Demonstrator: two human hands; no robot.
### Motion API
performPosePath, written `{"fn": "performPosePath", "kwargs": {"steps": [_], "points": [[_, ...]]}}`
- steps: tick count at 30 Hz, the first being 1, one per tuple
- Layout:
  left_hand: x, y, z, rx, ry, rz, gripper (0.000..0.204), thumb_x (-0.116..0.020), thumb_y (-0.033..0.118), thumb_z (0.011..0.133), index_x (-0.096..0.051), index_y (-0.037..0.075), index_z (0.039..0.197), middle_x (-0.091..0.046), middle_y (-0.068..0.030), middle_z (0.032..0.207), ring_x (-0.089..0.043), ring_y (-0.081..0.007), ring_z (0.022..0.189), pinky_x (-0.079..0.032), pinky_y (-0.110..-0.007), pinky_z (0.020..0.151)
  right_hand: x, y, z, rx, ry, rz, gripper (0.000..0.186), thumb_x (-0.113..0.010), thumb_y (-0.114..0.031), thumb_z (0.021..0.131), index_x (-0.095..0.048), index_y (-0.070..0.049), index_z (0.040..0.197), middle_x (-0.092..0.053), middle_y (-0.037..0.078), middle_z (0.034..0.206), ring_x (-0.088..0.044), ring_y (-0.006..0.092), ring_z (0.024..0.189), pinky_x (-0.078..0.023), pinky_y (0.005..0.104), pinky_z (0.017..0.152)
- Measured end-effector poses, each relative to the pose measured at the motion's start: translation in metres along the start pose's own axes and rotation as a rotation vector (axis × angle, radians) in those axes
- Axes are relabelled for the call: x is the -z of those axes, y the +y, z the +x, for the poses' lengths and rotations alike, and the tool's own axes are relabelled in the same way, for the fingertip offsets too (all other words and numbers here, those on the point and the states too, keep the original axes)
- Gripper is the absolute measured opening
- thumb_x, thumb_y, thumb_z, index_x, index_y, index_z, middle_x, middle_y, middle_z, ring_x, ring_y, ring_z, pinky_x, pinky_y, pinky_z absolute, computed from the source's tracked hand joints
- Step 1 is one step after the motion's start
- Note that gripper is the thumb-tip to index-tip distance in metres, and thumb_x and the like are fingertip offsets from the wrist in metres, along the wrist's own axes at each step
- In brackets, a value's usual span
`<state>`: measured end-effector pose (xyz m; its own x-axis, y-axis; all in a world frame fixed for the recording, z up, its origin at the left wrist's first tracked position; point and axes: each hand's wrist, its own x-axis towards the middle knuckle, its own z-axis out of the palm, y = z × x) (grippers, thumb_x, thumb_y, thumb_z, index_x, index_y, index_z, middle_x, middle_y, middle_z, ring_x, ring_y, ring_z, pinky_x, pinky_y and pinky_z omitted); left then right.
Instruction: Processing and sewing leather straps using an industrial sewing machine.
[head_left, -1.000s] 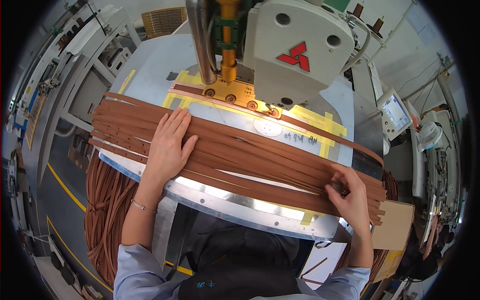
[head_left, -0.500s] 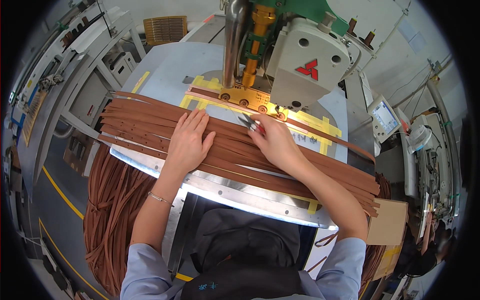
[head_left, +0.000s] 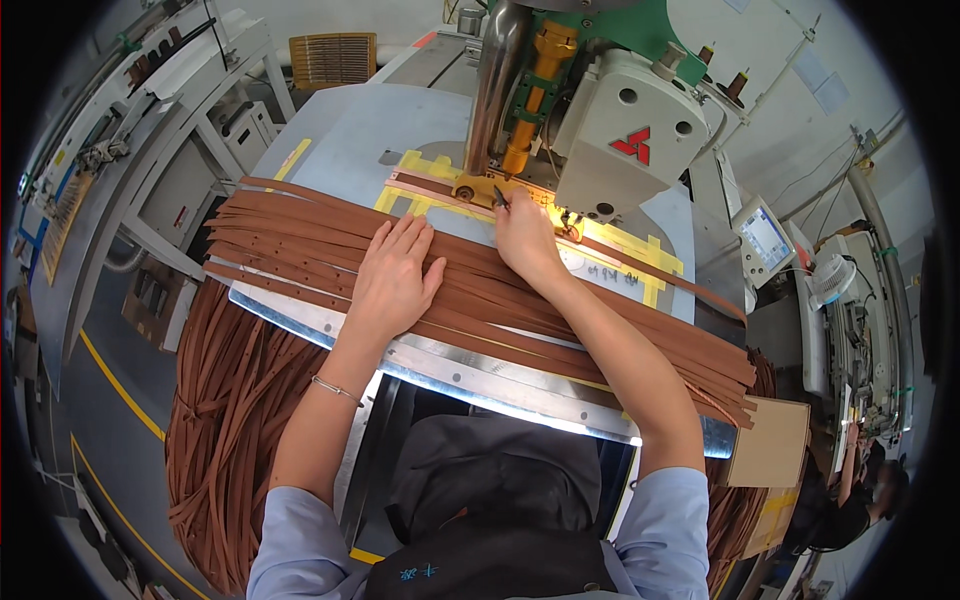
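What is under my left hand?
Brown straps run beneath your left hand and show on both sides of it. The parts directly under it are covered, so I can't tell whether anything else is there.

Workshop with industrial sewing machine (head_left: 612, 150)

head-height fisheye view, facing down, near

Straps (head_left: 480, 280), on surface (head_left: 345, 125); from straps: sewing machine (head_left: 605, 165), one o'clock; screen (head_left: 766, 238), three; box (head_left: 775, 445), four; strap bundle (head_left: 235, 430), eight.
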<state>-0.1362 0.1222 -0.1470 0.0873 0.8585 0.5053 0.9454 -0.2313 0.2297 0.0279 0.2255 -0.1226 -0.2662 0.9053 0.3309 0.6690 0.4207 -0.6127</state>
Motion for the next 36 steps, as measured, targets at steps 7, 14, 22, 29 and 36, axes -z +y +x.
{"fn": "performPosePath", "kwargs": {"steps": [7, 14, 22, 29, 36], "points": [[0.000, -0.002, -0.002, -0.003, 0.006, 0.023, 0.039, -0.059, 0.019, 0.089, -0.059, -0.006, 0.119, -0.056, -0.0181, 0.130, -0.048, -0.0313, 0.126, -0.033, -0.042, 0.110, 0.031, 0.013, -0.033, -0.085, -0.105, -0.099, 0.026, -0.058, -0.012, 0.089, -0.056, 0.009, 0.104, -0.064, 0.030, 0.090, -0.063, 0.0433, 0.090, -0.048, 0.0495, 0.080], [-0.001, -0.001, 0.001, -0.016, 0.005, -0.001, 0.039, -0.058, 0.021, 0.090, -0.059, -0.007, 0.118, -0.058, -0.0198, 0.127, -0.050, -0.0317, 0.124, -0.033, -0.042, 0.110, 0.024, 0.020, -0.022, -0.089, -0.085, -0.139, 0.019, -0.054, -0.005, 0.088, -0.052, 0.011, 0.098, -0.062, 0.032, 0.086, -0.063, 0.0470, 0.084, -0.049, 0.0514, 0.076], [0.000, 0.001, 0.004, -0.031, 0.036, 0.002, 0.035, -0.060, 0.016, 0.088, -0.062, -0.007, 0.114, -0.060, -0.0194, 0.125, -0.052, -0.0324, 0.122, -0.036, -0.043, 0.108, 0.052, 0.012, -0.079, 0.222, -0.123, 0.007, 0.029, -0.059, -0.010, 0.088, -0.050, 0.000, 0.112, -0.063, 0.021, 0.088, -0.063, 0.0399, 0.077, -0.049, 0.0452, 0.066], [0.004, -0.002, 0.001, -0.028, -0.039, -0.015, 0.039, -0.059, 0.021, 0.090, -0.059, -0.005, 0.120, -0.057, -0.0177, 0.130, -0.049, -0.0316, 0.126, -0.033, -0.043, 0.110, 0.113, 0.052, -0.140, 0.280, -0.229, -0.263, 0.034, -0.067, -0.008, 0.077, -0.057, -0.002, 0.108, -0.063, 0.017, 0.100, -0.065, 0.0338, 0.076, -0.052, 0.0429, 0.060], [0.037, -0.002, 0.002, -0.228, -0.329, 0.077, 0.065, -0.056, 0.038, 0.090, -0.038, 0.004, 0.143, -0.038, -0.0128, 0.148, -0.031, -0.0291, 0.139, -0.019, -0.044, 0.116, 0.133, 0.084, -0.165, 0.213, -0.087, -0.470, 0.062, -0.075, -0.013, 0.069, -0.054, -0.002, 0.126, -0.052, 0.015, 0.133, -0.068, 0.0285, 0.078, -0.056, 0.0357, 0.061]]}}
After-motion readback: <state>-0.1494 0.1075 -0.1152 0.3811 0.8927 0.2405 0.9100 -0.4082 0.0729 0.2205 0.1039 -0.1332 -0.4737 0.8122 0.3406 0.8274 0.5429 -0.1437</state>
